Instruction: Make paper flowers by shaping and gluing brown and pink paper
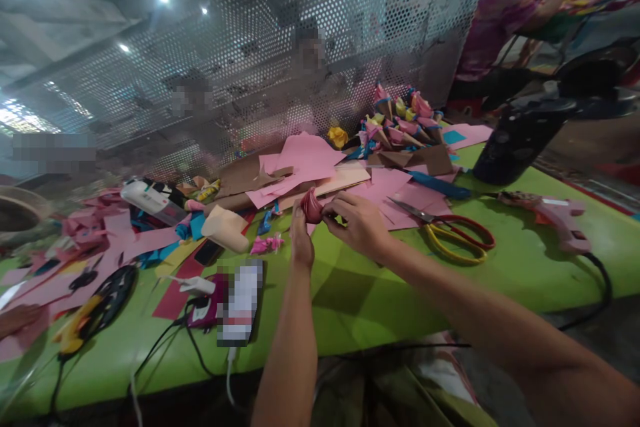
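A dark pink, swirled paper flower is held up over the green table, its layers wrapped like a rosebud. My left hand grips it from the left, closed around its side and base. On the other side, my right hand pinches at the flower's right edge with thumb and forefinger; the fingertips are partly hidden. Pink paper sheets lie just beyond both hands. A crumpled magenta paper piece rests left of my left hand. Scissors with red and yellow handles lie right of my right hand.
A pink glue gun and a dark tumbler stand at the right. Paper flower cones are piled at the back. A phone with a cable and a yellow-black tool lie left. A perforated metal screen rises behind.
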A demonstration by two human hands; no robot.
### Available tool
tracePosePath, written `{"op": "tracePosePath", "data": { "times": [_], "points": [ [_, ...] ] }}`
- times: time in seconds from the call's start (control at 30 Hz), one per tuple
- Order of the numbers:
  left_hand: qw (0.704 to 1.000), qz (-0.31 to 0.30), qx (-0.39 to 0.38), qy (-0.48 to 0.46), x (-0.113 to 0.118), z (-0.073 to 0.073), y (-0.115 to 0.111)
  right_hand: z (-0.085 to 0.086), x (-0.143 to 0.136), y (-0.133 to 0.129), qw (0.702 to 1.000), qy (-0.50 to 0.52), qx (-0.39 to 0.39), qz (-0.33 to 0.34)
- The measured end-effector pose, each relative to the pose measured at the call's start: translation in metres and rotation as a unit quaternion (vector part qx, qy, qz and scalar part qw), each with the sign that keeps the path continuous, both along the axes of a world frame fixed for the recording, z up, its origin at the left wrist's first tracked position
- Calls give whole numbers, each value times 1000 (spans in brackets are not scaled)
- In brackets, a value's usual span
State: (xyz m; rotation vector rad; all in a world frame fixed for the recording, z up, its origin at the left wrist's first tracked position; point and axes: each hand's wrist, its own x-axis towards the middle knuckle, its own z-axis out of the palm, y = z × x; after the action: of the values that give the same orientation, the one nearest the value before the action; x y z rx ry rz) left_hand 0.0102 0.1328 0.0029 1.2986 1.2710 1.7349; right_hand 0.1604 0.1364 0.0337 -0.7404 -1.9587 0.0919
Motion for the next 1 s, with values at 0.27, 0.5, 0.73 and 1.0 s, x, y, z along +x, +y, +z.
{"op": "tracePosePath", "data": {
  "times": [0.27,0.5,0.73,1.0],
  "points": [
    [999,-42,-6,-33,-1,12,-11,0,-1,-2,999,20,-2,34],
    [992,-52,8,-114,-1,4,-3,8,8,-1,990,67,-70,102],
    [979,-90,-6,-181,4,6,-2,13,16,6,979,100,-110,141],
    [979,-105,-29,-172,4,9,-6,9,14,7,986,57,-97,127]
  ]
}}
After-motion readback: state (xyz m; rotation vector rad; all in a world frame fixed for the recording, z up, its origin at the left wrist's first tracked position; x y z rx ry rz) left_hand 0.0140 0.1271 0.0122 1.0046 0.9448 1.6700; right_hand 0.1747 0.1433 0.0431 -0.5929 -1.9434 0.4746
